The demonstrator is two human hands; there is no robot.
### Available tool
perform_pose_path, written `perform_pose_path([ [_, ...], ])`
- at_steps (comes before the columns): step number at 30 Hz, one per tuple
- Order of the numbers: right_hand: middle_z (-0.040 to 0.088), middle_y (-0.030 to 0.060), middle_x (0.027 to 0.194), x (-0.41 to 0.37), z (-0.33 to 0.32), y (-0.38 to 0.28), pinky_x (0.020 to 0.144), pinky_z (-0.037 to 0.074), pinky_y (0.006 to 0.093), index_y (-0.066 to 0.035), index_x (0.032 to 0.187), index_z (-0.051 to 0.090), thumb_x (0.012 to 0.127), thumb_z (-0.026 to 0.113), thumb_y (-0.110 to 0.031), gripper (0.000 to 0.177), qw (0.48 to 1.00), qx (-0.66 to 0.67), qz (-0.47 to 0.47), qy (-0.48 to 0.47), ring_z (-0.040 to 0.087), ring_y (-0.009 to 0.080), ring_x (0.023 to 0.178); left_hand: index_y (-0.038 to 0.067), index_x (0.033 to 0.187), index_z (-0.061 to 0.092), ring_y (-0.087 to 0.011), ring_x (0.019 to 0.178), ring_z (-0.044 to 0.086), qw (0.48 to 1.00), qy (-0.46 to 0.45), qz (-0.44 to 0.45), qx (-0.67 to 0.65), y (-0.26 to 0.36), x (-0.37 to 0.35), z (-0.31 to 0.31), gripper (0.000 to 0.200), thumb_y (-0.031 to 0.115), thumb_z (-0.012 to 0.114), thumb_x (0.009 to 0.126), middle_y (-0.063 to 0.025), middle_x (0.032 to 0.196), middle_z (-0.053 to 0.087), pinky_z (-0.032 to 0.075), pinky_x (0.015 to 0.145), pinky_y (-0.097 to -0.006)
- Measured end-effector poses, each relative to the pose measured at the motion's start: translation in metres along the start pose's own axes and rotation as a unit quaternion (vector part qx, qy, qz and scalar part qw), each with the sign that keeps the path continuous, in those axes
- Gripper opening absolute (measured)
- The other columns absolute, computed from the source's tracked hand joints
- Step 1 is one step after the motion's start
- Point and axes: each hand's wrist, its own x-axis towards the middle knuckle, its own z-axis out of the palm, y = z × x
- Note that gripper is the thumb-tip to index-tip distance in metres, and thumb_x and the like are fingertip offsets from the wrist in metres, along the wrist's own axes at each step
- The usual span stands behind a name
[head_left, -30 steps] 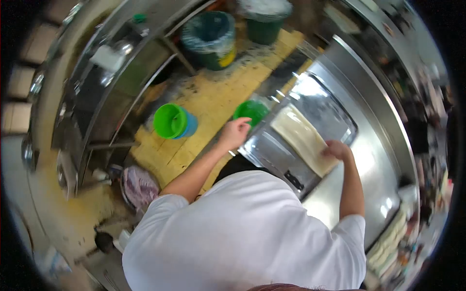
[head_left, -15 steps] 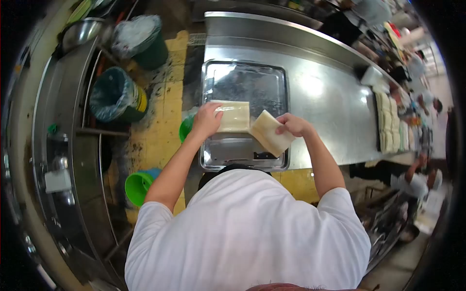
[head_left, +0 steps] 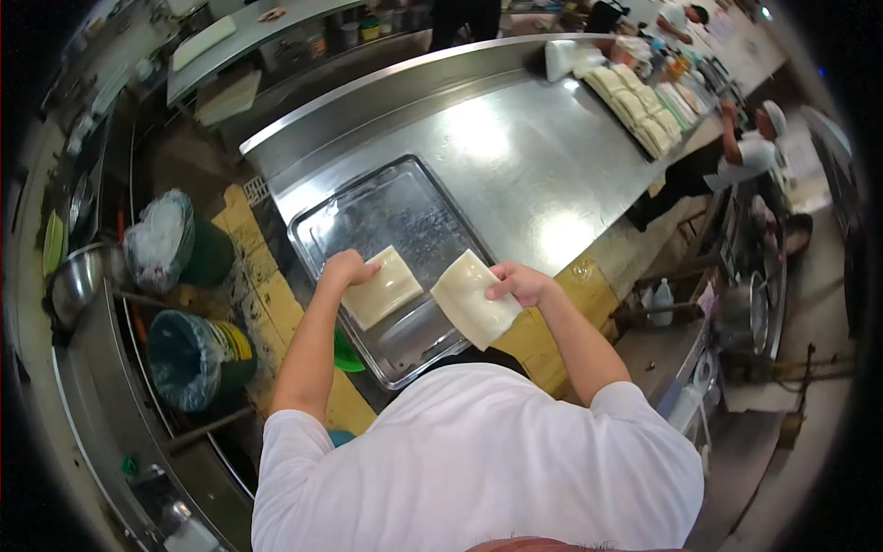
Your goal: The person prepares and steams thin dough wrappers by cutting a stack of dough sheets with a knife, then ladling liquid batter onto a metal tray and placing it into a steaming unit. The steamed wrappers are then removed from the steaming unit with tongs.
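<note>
Between the thumb and fingers of my right hand (head_left: 522, 284) is a pale, cream-coloured rectangular sheet (head_left: 474, 302), tilted over the near right edge of the metal tray (head_left: 395, 210). My left hand (head_left: 346, 269) grips the far left edge of a similar cream slab (head_left: 388, 293), its thumb on top and its other fingers partly hidden. That slab is over the tray's near left part, a small gap apart from the right sheet. Both pieces look smooth and slightly shiny. The tray rests on a steel table (head_left: 515, 166).
Several pale packs (head_left: 635, 109) lie in rows at the table's far right end. A person in white (head_left: 736, 152) stands beyond it. To the left are two bagged bins (head_left: 189, 359) and a steel bowl (head_left: 85, 283). A raised steel ledge (head_left: 386, 78) runs along the back.
The view has turned, so the table now slants up to the right. The right sheet has moved away from the left slab, opening a gap. My left hand now grips the slab's edge.
</note>
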Motion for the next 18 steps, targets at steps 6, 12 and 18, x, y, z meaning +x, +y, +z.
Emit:
perform_pose_path([
  [6, 0.073, 0.0108, 0.109, -0.022, 0.006, 0.011, 0.087, 0.058, 0.0373, 0.003, 0.118, 0.068, 0.082, 0.076, -0.003, 0.038, 0.997, 0.027, -0.061, 0.024, 0.072, 0.0207, 0.095, -0.002, 0.095, 0.074, -0.0373, 0.092, 0.070, 0.991, -0.026, 0.099, -0.082, -0.008, 0.000, -0.006, 0.054, 0.049, 0.069, 0.081, -0.0215, 0.099, 0.073, 0.054, 0.082, -0.0429],
  [12, 0.073, 0.0098, 0.109, -0.028, 0.002, 0.018, 0.087, 0.058, 0.0366, 0.002, 0.120, 0.067, 0.083, 0.075, -0.001, 0.038, 0.997, 0.036, -0.057, 0.029, 0.071, 0.0194, 0.094, -0.004, 0.088, 0.073, -0.0280, 0.078, 0.069, 0.984, -0.049, 0.054, -0.160, -0.015, 0.024, 0.005, 0.055, 0.049, 0.076, 0.076, -0.0201, 0.086, 0.073, 0.053, 0.074, -0.0401],
  [18, 0.073, 0.0093, 0.109, -0.033, -0.003, 0.030, 0.088, 0.058, 0.0365, 0.001, 0.120, 0.068, 0.083, 0.075, 0.000, 0.037, 0.997, 0.047, -0.057, 0.029, 0.071, 0.0190, 0.094, -0.002, 0.104, 0.074, -0.0274, 0.083, 0.071, 0.976, -0.115, 0.024, -0.184, -0.007, 0.021, 0.002, 0.055, 0.045, 0.082, 0.076, -0.0135, 0.102, 0.073, 0.055, 0.073, -0.0392],
])
